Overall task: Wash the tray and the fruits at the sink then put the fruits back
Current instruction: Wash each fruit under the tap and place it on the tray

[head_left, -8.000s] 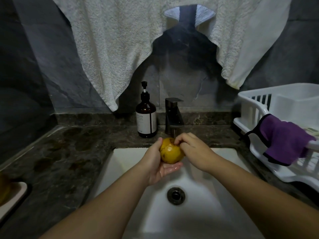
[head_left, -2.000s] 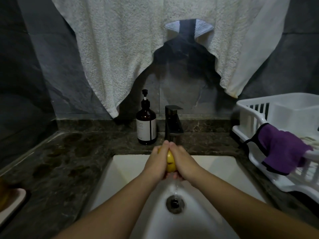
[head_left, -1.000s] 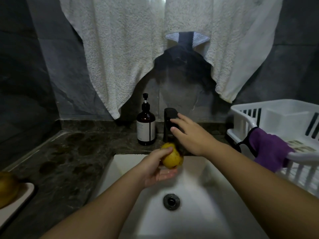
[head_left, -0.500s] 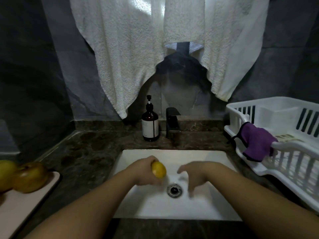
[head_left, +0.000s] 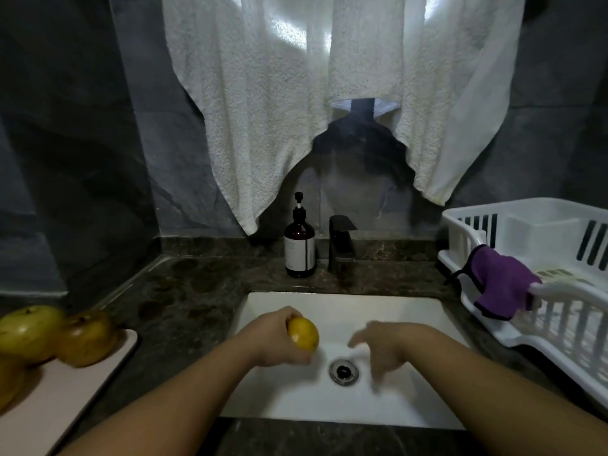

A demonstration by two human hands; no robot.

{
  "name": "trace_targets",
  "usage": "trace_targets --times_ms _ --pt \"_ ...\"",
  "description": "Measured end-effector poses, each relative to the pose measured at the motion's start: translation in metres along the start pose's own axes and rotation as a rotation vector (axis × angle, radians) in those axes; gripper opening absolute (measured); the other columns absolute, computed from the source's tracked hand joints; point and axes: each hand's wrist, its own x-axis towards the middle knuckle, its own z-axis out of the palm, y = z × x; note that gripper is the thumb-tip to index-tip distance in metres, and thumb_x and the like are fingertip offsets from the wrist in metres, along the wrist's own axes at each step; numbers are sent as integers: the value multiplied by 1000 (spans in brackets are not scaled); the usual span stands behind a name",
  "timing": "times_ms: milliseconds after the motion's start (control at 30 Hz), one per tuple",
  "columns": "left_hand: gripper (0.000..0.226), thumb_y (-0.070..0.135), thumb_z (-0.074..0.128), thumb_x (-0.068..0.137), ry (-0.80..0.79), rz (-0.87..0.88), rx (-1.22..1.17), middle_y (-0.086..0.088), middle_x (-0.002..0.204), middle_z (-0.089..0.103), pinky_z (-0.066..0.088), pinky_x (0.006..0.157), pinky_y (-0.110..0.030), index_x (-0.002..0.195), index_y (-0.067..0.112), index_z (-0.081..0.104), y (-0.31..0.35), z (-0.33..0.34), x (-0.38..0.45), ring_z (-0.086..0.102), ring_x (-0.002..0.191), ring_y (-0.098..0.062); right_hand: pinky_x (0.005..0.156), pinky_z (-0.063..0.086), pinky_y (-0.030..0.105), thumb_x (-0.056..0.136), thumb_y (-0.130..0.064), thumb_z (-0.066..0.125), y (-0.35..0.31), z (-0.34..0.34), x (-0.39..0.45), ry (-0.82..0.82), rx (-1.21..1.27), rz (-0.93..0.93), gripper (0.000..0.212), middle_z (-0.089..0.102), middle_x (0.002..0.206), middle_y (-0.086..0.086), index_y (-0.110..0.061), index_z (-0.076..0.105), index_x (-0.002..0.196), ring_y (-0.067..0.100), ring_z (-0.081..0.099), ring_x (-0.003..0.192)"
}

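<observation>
My left hand (head_left: 274,339) grips a small yellow fruit (head_left: 303,334) over the white sink (head_left: 388,311), left of the drain (head_left: 344,372). To the right of the drain my right hand (head_left: 385,348) hangs over the basin, blurred, with loose fingers pointing down and nothing in it. A pale tray (head_left: 62,390) lies on the counter at the far left. It carries a green-yellow fruit (head_left: 28,330) and a brownish fruit (head_left: 87,339), and a third fruit (head_left: 8,380) shows at the frame's edge.
A dark faucet (head_left: 342,246) and a brown soap pump bottle (head_left: 299,246) stand behind the sink. On the right sits a white dish rack (head_left: 559,245) with a purple cloth (head_left: 500,286) draped over its rim. White towels (head_left: 263,93) hang above. Dark stone counter (head_left: 184,291) surrounds the basin.
My right hand left the faucet and dropped over the basin. My left hand lowered the yellow fruit into the sink. The view pulled back, and the tray with fruits came into sight.
</observation>
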Motion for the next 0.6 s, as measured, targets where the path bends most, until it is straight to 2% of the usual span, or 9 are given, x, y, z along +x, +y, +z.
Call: trace_targets --times_ms 33,100,133,200,267,333,400,467,600 --pt "72 46 92 67 30 -11 -100 5 116 63 60 66 -29 127 43 53 -2 -1 -1 67 91 -15 92 49 31 83 -26 78 1 -4 1 77 65 -10 49 47 134 -7 -35 59 127 24 54 123" --pt "66 40 92 70 86 -42 -356 1 110 65 59 64 -30 126 41 55 -4 -7 0 71 82 -19 67 42 23 87 -18 67 -2 -14 5 365 199 -15 17 56 103 -6 -32 58 89 18 59 94" --pt "67 40 92 69 93 -58 -439 -1 110 67 60 65 -31 125 41 55 -5 -11 1 74 82 -22 61 38 23 87 -13 62 -4 -17 8 446 222 -15 21 55 93 -6 -30 53 78 17 57 86" --pt "74 45 93 64 89 -93 -529 -4 110 68 61 65 -31 125 40 51 -3 -20 2 77 85 -25 64 41 23 87 -7 57 -13 -21 7 409 153 -31 24 56 98 -3 -30 57 82 17 58 89" --pt "74 51 90 69 104 -152 -600 -8 110 69 59 60 -28 126 33 47 -2 -29 4 76 79 -23 77 48 24 88 -8 60 -22 -28 8 331 185 -45 35 55 117 -2 -34 65 111 16 59 103" --pt "62 52 82 80 105 -199 -740 -13 106 70 55 54 -26 125 23 49 3 -37 6 73 66 -21 79 52 24 93 -15 62 -30 -52 9 466 308 -26 36 61 120 -7 -36 65 122 10 61 100" --pt "52 50 76 87 97 -223 -972 -15 90 73 51 50 -25 122 18 56 9 -44 13 67 55 -20 68 56 24 97 -21 61 -40 -86 12 598 466 -34 19 69 104 -8 -35 68 108 8 67 85" --pt "48 53 73 87 81 -233 -1191 -14 73 74 50 45 -21 117 16 64 16 -52 19 66 50 -20 56 57 25 99 -21 60 -46 -117 18 582 670 -31 13 73 88 -1 -30 67 94 13 72 72" --pt "59 56 71 88 82 -218 -1523 -20 94 70 48 36 -20 123 8 65 34 -61 39 66 48 -21 48 54 26 103 -16 51 -56 -166 43 395 1339 -39 20 68 79 14 -4 64 95 21 67 56"
